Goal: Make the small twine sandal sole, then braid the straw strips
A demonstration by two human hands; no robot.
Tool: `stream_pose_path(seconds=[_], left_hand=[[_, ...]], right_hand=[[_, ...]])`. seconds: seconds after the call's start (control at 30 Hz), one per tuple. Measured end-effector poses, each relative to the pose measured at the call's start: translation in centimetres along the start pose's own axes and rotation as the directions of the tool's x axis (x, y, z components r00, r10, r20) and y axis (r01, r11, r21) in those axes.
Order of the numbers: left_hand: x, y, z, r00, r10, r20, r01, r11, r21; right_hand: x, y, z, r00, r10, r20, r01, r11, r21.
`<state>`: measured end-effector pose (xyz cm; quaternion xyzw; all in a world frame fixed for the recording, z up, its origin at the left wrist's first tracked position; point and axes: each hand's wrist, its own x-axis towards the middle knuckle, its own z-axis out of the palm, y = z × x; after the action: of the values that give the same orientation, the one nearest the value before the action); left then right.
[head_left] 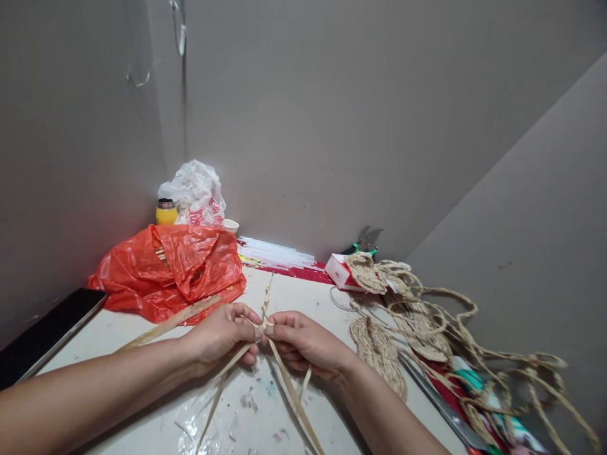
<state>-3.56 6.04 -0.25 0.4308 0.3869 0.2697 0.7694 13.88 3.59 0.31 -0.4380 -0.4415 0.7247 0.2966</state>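
Between my two hands is a short braid of pale straw strips (265, 306), its thin finished end pointing away from me. My left hand (233, 333) pinches the braid's left side with thumb and forefinger. From the right, my right hand (298, 344) pinches the same braid close by, the fingertips almost meeting. Loose straw strips (290, 385) hang down from the braid toward me, spreading left and right over the white table (256, 414). Another flat straw strip (177, 318) lies behind my left forearm, against the red bag.
A red plastic bag (190, 259), yellow jar (165, 212), white bag (194, 189) and phone (47, 328) are at left. Translucent sticks (277, 253) lie along the back. At right are braided straw coils (377, 351), pruning shears (367, 241) and a long grey blade-like tool (439, 401).
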Motion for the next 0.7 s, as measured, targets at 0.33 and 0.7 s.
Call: stream_pose_path(seconds=[0.33,0.7], left_hand=[[0.64,-0.3,-0.27,0.989,-0.117,0.095,0.104,0.986,0.133],[0.45,-0.41,-0.48,0.983,-0.115,0.145,0.069,0.954,0.29]], right_hand=[[0.03,0.7,-0.12,0.998,-0.041,-0.043,0.03,0.971,-0.236],[-0.11,0.39,0.02,0.996,0.009,-0.084,-0.035,0.949,-0.314]])
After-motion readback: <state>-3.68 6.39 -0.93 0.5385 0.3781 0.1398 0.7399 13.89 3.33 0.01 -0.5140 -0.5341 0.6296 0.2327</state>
